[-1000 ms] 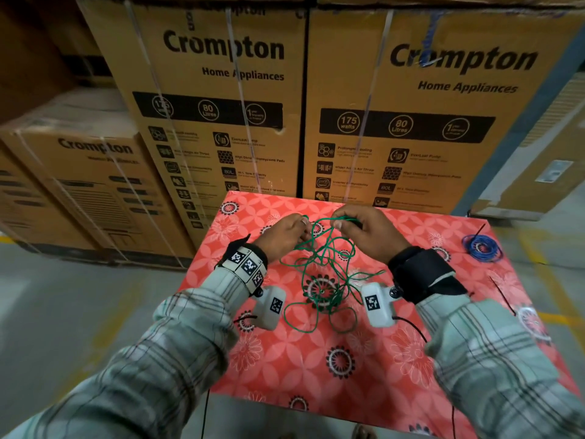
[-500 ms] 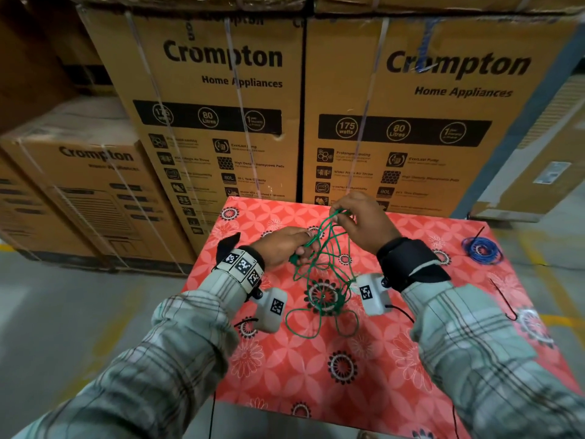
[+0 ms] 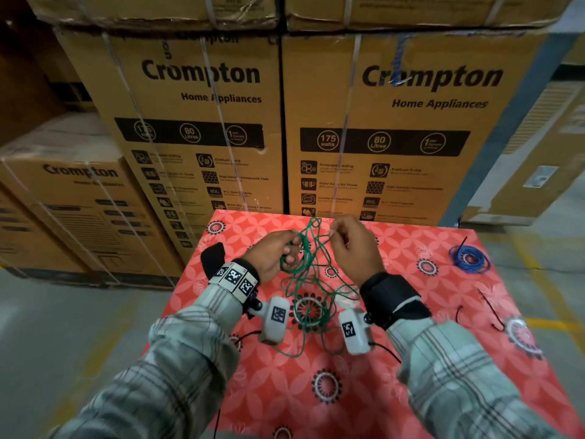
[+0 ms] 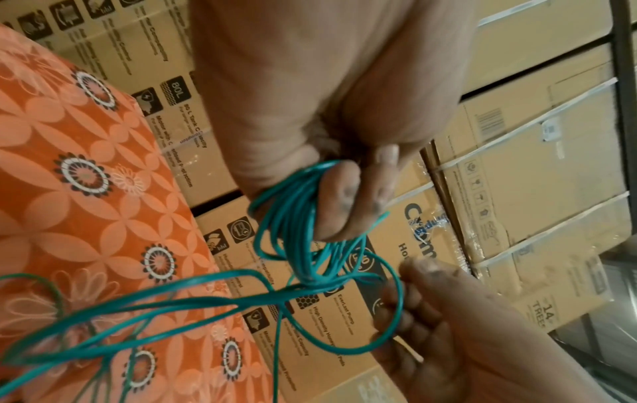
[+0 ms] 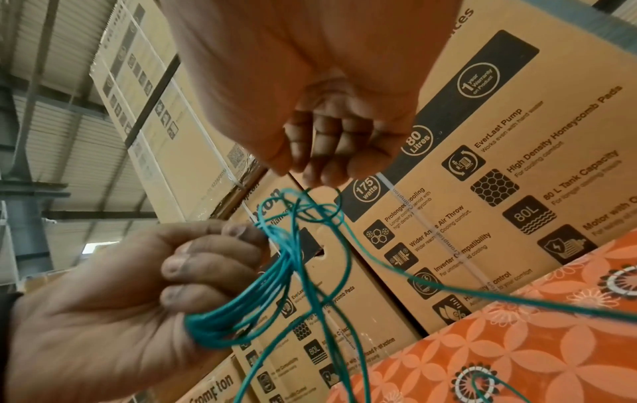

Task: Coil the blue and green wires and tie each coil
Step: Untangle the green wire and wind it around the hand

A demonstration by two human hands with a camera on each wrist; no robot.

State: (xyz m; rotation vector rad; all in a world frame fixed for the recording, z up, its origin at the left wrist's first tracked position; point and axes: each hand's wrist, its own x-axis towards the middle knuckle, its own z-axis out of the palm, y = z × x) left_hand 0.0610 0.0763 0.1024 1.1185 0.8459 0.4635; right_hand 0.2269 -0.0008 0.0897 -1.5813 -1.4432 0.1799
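The green wire is partly coiled; its loose loops hang down onto the red floral table. My left hand grips a bundle of green loops in curled fingers above the table's far half. Just right of it, my right hand pinches one green strand at its fingertips, a little higher than the bundle. In the right wrist view the left hand is a fist round the loops. The blue wire lies coiled at the table's right side.
Thin black ties lie on the cloth near the right edge, below the blue coil. Stacked cardboard boxes stand directly behind the table's far edge. Grey floor lies to the left.
My right hand has lifted a green strand up and away, then brought it close beside the left hand's bundle. The left hand has kept its grip and risen slightly.
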